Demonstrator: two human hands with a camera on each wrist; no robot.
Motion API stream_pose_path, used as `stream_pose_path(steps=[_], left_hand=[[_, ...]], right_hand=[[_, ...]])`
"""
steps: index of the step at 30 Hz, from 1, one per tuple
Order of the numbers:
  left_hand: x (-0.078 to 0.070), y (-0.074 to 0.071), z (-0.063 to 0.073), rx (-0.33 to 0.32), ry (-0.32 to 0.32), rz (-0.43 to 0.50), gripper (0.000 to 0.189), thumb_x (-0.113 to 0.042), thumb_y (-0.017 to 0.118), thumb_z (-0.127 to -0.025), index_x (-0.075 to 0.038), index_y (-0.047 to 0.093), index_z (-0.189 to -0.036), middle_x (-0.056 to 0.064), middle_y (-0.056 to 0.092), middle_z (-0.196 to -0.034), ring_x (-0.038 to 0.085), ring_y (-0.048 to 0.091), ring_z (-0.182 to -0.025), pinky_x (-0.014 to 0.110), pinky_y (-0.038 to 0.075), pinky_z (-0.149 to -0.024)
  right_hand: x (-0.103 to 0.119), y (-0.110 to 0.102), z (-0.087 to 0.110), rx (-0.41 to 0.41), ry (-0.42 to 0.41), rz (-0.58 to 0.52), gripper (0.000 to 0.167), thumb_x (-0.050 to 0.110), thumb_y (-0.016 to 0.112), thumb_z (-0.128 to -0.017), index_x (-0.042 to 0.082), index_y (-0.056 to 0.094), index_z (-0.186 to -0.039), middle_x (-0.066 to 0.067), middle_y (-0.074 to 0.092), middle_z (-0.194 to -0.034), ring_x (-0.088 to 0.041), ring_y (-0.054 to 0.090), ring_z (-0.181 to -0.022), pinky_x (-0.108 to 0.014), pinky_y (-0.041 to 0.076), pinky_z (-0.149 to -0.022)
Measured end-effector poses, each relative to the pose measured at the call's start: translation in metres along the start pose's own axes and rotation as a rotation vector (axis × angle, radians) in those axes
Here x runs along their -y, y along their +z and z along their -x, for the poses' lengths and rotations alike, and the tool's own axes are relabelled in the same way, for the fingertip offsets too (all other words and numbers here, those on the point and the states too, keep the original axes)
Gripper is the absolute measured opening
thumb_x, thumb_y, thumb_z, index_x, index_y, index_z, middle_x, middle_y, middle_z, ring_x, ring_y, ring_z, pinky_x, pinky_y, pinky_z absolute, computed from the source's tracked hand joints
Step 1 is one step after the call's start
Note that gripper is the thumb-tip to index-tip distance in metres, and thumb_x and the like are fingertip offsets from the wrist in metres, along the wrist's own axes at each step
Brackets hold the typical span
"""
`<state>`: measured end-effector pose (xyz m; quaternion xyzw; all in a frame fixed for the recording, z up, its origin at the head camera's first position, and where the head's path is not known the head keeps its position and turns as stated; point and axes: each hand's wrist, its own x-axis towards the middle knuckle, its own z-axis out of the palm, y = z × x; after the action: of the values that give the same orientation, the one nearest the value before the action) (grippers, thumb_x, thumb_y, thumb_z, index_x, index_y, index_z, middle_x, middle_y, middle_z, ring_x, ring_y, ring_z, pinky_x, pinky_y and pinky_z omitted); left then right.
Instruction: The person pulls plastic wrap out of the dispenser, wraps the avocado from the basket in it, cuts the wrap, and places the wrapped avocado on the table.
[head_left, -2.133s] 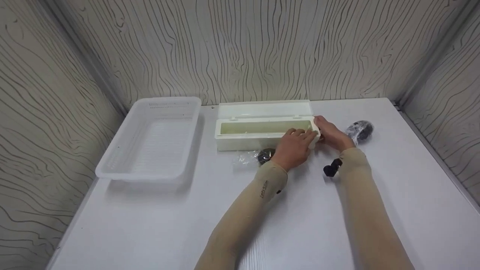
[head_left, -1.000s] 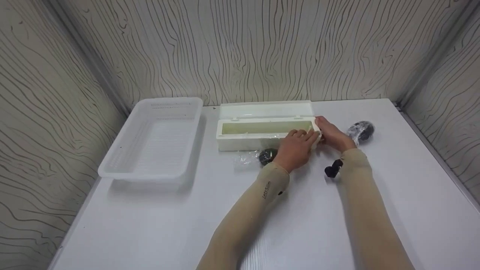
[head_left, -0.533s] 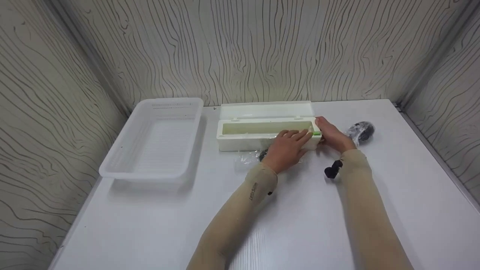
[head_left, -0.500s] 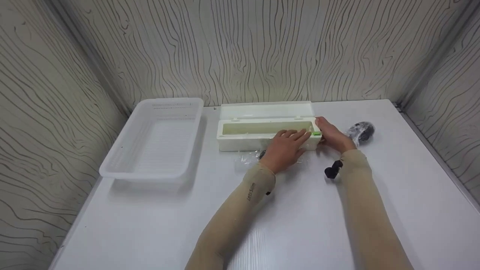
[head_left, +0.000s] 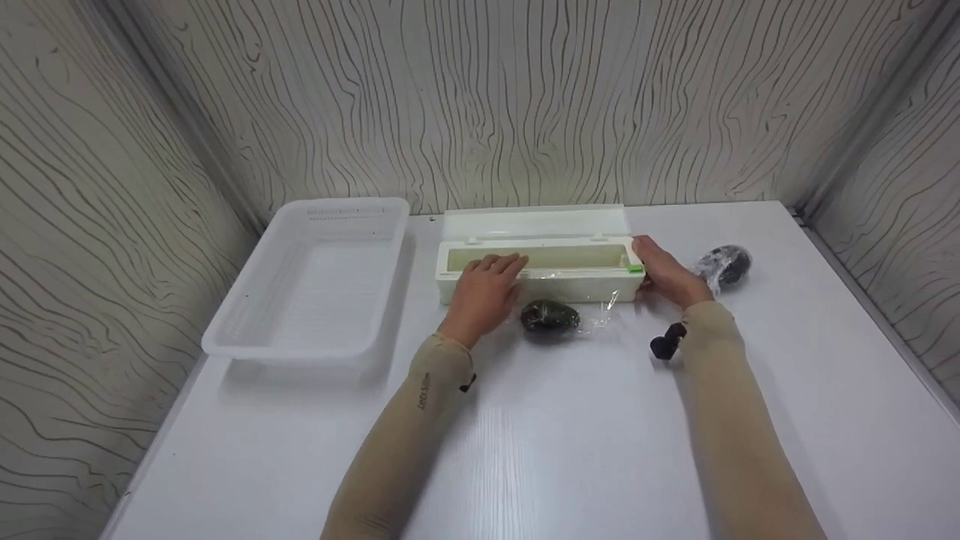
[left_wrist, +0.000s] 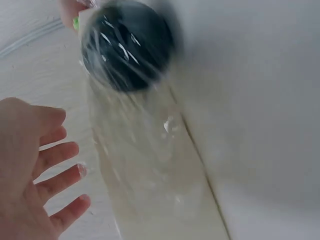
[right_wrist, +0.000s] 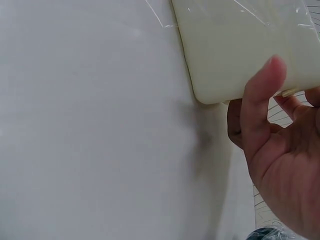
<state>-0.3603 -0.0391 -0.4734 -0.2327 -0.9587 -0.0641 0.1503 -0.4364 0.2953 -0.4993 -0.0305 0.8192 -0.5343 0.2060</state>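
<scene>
A long white cling film dispenser [head_left: 480, 287] stands at the back of the table, its lid [head_left: 532, 223] raised. My right hand [head_left: 667, 276] grips its right end, thumb against the front in the right wrist view. A green slide cutter [head_left: 634, 268] sits at that end of its rim. Over the rim's left part lies my left hand [head_left: 482, 295], fingers spread and nearly straight; the left wrist view shows them apart from the front film. A dark avocado [head_left: 550, 318] lies before the dispenser, with clear cling film [head_left: 596, 319] over it, joined to the film along the dispenser's front.
To the left stands a white plastic basket [head_left: 367, 341]. A dark item wrapped in film [head_left: 726, 267] lies right of my right hand. A black piece [head_left: 667, 343] sits at the right wrist. Patterned walls [head_left: 480, 97] close off the back and sides.
My left hand has slid left along the dispenser from its right end, uncovering the green cutter and the avocado. My right hand has kept its grip on the right end.
</scene>
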Motion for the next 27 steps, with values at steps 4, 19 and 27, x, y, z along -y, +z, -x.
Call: stream_pose_path(steps=[4, 19, 27], left_hand=[[0.018, 0.003, 0.007, -0.066, -0.055, 0.019, 0.039, -0.031, 0.056, -0.099, -0.021, 0.055, -0.137, -0.003, 0.061, -0.133, 0.018, 0.056, -0.124, 0.040, 0.045, -0.106], [0.033, 0.004, 0.007, -0.168, -0.140, 0.279, 0.010, -0.009, 0.062, -0.094, -0.015, 0.067, -0.099, -0.002, 0.069, -0.093, 0.014, 0.064, -0.088, 0.028, 0.055, -0.078], [0.037, 0.004, 0.016, -0.174, -0.141, 0.353, 0.007, -0.011, 0.064, -0.093, -0.015, 0.067, -0.097, -0.002, 0.067, -0.088, 0.011, 0.061, -0.081, 0.026, 0.054, -0.073]], right_hand=[[0.003, 0.001, 0.003, -0.002, 0.001, 0.016, 0.063, 0.056, 0.010, -0.102, 0.018, 0.012, -0.152, -0.020, 0.030, -0.151, -0.030, 0.042, -0.127, -0.040, 0.040, -0.103], [0.015, 0.002, 0.012, -0.039, 0.018, 0.065, 0.060, 0.050, 0.011, -0.104, 0.013, 0.013, -0.152, -0.024, 0.032, -0.150, -0.034, 0.044, -0.124, -0.045, 0.044, -0.099], [0.006, 0.001, 0.005, -0.099, -0.035, 0.142, 0.065, 0.055, 0.015, -0.103, 0.011, 0.021, -0.151, -0.022, 0.041, -0.142, -0.022, 0.055, -0.103, -0.037, 0.054, -0.081]])
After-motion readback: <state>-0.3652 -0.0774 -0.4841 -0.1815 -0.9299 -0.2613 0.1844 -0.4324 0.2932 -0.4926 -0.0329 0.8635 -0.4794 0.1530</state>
